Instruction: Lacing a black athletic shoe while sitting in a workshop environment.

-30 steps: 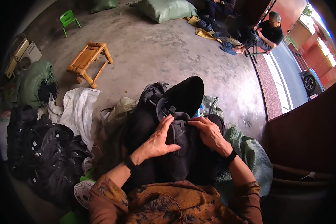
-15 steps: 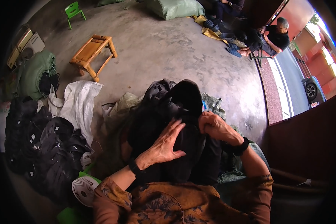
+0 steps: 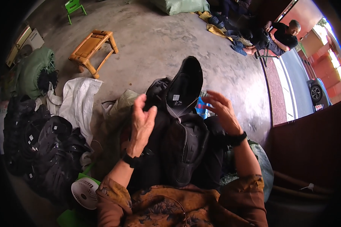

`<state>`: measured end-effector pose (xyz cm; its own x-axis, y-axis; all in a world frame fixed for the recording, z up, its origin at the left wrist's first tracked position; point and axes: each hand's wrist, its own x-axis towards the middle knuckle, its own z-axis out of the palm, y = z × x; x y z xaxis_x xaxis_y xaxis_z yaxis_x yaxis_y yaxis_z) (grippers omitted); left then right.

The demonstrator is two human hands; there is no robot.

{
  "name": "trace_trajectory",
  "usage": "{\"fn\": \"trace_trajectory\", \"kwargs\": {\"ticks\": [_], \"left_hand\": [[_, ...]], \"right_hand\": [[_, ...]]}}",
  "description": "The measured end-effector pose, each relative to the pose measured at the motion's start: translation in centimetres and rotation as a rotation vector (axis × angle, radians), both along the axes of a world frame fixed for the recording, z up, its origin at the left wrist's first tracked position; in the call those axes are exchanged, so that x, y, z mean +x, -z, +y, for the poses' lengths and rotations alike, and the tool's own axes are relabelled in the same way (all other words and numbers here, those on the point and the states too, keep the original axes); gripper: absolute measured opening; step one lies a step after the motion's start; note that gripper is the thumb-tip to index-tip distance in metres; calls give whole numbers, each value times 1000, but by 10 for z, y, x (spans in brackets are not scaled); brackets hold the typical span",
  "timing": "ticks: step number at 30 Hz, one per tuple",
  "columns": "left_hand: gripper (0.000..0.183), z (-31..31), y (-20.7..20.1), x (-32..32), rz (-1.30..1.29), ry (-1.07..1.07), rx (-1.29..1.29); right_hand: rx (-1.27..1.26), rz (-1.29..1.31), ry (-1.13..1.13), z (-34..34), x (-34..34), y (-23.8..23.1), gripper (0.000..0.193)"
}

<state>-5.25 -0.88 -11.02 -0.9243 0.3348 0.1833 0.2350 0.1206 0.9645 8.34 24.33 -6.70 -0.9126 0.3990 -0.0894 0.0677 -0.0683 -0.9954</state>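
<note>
Across the lap [image 3: 215, 153] | black shoe upper [image 3: 186, 147]: I'd judge it light, soft, best pinched by its edge | left hand [image 3: 141, 126], right hand [image 3: 224, 115] spread, seemingly empty

Left hand [image 3: 142, 125] and right hand [image 3: 224, 113], fingers spread, on either side of black shoes [image 3: 185, 149] in the lap.
To the left lie a dark pile [image 3: 51, 151], a white sack [image 3: 79, 106] and a small fan [image 3: 85, 193]; a bamboo stool [image 3: 90, 47] stands beyond.
</note>
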Motion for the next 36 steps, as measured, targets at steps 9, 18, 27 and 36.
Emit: {"fn": "trace_trajectory", "kwargs": {"ticks": [9, 18, 27, 36], "left_hand": [[44, 9, -16, 55, 184, 660, -174], [51, -4, -1, 46, -35, 715, -122], [56, -24, -6, 55, -199, 700, -6], [60, -16, -19, 67, -283, 652, -14]], "right_hand": [[579, -116, -11, -93, 73, 16, 55], [563, -63, -196, -63, 83, 4, 61], [32, -450, 527, -33, 302, 142, 38], [-213, -844, 515, -102, 328, 293, 38]]}}
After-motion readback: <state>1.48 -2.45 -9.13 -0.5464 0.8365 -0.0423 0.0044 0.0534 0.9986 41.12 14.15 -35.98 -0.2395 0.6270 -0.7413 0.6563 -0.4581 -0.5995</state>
